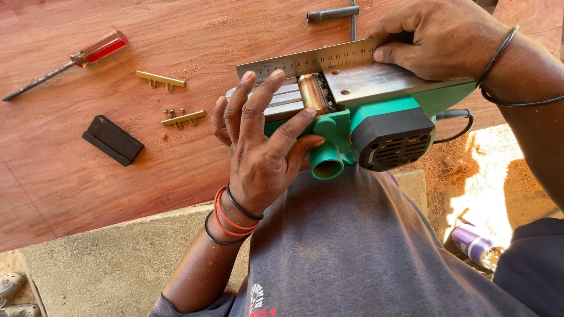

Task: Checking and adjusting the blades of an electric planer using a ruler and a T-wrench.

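Green plastic planer [376,111], upturned, under flat steel ruler [305,60].

Green plastic planer [376,111], shiny metal sole [376,79]

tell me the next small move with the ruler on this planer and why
Probably press the steel ruler flat across both soleplates and sight along its edge. The right hand pins only its far end, the left hand fingers rest beside the blade drum, and the green planer lies upturned on the lap.
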